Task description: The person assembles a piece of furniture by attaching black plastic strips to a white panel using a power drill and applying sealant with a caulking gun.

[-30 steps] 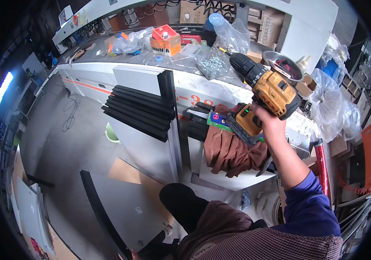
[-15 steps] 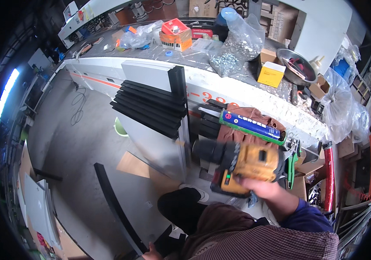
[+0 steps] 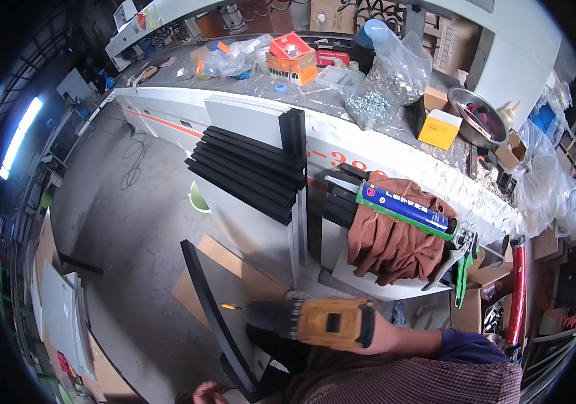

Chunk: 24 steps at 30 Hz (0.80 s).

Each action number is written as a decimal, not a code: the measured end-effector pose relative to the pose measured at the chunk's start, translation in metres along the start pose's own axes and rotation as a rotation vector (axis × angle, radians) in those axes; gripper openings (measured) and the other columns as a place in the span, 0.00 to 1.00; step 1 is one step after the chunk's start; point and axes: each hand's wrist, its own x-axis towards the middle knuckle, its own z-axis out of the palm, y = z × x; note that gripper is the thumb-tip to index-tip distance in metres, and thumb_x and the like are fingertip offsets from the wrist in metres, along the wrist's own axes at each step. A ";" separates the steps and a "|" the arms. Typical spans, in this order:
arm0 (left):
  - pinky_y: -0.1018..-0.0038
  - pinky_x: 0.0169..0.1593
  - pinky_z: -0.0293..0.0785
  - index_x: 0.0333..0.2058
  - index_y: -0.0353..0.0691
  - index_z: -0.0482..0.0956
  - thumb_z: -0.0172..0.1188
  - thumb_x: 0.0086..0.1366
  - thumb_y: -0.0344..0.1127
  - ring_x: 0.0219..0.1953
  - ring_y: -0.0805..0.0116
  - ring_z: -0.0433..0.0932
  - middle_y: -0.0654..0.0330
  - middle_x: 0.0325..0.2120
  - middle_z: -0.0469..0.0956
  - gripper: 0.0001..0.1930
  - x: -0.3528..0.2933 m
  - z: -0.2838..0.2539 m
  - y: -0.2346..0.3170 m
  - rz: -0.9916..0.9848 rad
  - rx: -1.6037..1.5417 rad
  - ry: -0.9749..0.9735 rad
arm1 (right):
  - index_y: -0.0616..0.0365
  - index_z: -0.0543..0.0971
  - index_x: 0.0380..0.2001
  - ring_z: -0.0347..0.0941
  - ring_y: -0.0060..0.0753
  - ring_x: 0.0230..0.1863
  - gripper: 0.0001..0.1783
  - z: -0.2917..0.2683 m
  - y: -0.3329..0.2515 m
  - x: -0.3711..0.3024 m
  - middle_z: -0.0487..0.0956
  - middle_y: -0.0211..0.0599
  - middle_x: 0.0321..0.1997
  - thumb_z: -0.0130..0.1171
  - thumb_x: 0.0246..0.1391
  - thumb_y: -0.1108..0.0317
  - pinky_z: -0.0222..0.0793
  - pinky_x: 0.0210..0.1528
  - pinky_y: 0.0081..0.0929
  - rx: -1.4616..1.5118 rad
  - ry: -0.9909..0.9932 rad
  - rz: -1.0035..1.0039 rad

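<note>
Drill (image 3: 315, 322): gripped in my right hand (image 3: 368, 330), bit beside the black strip (image 3: 210, 316).
Left hand (image 3: 208, 392): low on that strip; grip unclear.
Bags (image 3: 385, 81): on the bench beyond the strip, holding screws.
Bowl (image 3: 478, 113): there too, contents unclear.

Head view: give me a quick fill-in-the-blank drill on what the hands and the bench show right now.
1. The right hand holds a yellow and black cordless ____.
2. The drill points its bit at a long ____ strip leaning toward the floor.
3. The caulking gun lies on a ____ cloth.
4. The left hand shows at the ____ edge of the picture.

Missing words: drill; black; brown; lower
</note>
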 end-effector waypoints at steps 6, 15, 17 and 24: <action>0.65 0.68 0.54 0.68 0.31 0.49 0.69 0.55 0.30 0.66 0.61 0.60 0.51 0.65 0.59 0.46 0.006 0.073 0.080 0.190 -0.197 -0.654 | 0.63 0.59 0.64 0.71 0.49 0.57 0.46 0.061 -0.043 0.041 0.72 0.50 0.56 0.70 0.44 0.66 0.64 0.60 0.37 -0.074 -0.179 -0.109; 0.65 0.50 0.70 0.69 0.31 0.44 0.66 0.56 0.35 0.46 0.63 0.74 0.52 0.45 0.74 0.49 0.046 0.111 0.106 0.290 -0.484 -0.418 | 0.58 0.63 0.62 0.77 0.43 0.43 0.31 0.044 -0.080 0.092 0.76 0.41 0.46 0.55 0.54 0.66 0.72 0.46 0.36 -0.960 -0.710 -0.091; 0.70 0.33 0.70 0.69 0.32 0.41 0.66 0.54 0.33 0.24 0.70 0.72 0.59 0.26 0.71 0.51 0.042 0.096 0.104 0.083 -0.631 -0.403 | 0.50 0.77 0.46 0.78 0.44 0.37 0.15 -0.004 -0.079 0.117 0.79 0.39 0.39 0.55 0.54 0.66 0.74 0.38 0.38 -1.150 -0.432 -0.305; 0.70 0.26 0.66 0.69 0.35 0.44 0.62 0.52 0.33 0.14 0.69 0.68 0.62 0.19 0.69 0.48 0.051 0.057 0.077 -0.048 -1.076 -0.467 | 0.52 0.85 0.34 0.79 0.50 0.39 0.08 -0.244 -0.116 0.252 0.82 0.46 0.35 0.62 0.48 0.67 0.75 0.45 0.41 -1.629 0.591 0.012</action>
